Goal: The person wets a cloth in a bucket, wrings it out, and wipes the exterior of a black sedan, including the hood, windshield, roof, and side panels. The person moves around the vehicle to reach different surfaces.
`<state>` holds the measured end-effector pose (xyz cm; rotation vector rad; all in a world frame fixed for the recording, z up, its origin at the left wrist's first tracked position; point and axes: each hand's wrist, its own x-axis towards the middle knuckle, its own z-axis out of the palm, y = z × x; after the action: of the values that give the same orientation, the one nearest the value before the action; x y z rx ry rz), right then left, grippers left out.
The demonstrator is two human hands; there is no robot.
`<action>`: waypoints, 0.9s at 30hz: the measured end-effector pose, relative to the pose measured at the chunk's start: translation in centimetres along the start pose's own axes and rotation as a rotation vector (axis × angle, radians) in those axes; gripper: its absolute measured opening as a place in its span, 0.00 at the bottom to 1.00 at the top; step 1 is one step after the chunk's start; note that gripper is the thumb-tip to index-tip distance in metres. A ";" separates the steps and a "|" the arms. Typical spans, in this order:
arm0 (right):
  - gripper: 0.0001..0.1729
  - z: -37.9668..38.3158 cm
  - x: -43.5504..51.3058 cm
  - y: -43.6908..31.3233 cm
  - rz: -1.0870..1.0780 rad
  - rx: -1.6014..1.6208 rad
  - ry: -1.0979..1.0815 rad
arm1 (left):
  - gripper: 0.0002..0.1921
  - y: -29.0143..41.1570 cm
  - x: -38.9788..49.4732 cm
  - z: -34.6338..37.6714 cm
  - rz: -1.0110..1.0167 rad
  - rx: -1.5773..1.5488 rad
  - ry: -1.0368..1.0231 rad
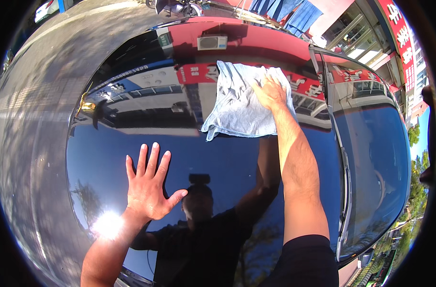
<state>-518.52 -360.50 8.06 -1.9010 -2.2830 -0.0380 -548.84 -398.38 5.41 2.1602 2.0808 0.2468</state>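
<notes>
Before me spreads the glossy dark hood of a car (218,161), which mirrors buildings, sky and my own dark outline. A pale blue-grey cloth (239,104) lies spread over its far half, wrinkled at the upper left and folded over at the lower left corner. My right hand (270,89) rests flat on the right part of this cloth, fingers spread and pointing away from me. My left hand (148,190) lies palm down on the bare paint nearer to me, fingers wide apart, holding nothing.
A gold hood ornament (87,105) stands up at the hood's front edge. Wiper arms (343,186) run along the base of the windshield (368,158) on the right. Paved ground (35,118) lies to the left. Blue cloths (293,14) hang beyond the car, near a parked motorcycle (184,8).
</notes>
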 end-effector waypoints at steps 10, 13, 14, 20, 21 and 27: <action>0.46 2.2 -9.1 -13.7 -0.596 0.114 0.007 | 0.54 -0.3 -0.4 -0.1 0.004 -0.022 0.035; 0.40 0.3 -4.5 -12.8 -0.366 0.043 -0.019 | 0.54 0.1 0.5 0.1 0.035 -0.042 0.054; 0.40 1.2 -5.4 -13.8 -0.374 -0.003 -0.013 | 0.54 0.3 0.4 0.3 0.034 -0.045 0.045; 0.37 1.3 -5.3 -15.9 -0.366 0.030 -0.018 | 0.54 0.0 -0.2 0.4 0.023 -0.031 0.032; 0.37 2.2 -5.8 -16.3 -0.394 -0.007 0.022 | 0.55 -0.2 0.0 0.4 0.025 -0.024 0.052; 0.42 1.8 -3.3 -14.2 -0.317 0.040 0.024 | 0.55 0.0 0.0 0.0 0.024 -0.009 0.052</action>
<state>-532.07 -366.11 7.06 -1.4949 -2.5234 -0.0534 -548.88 -398.40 5.41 2.1973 2.0782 0.3181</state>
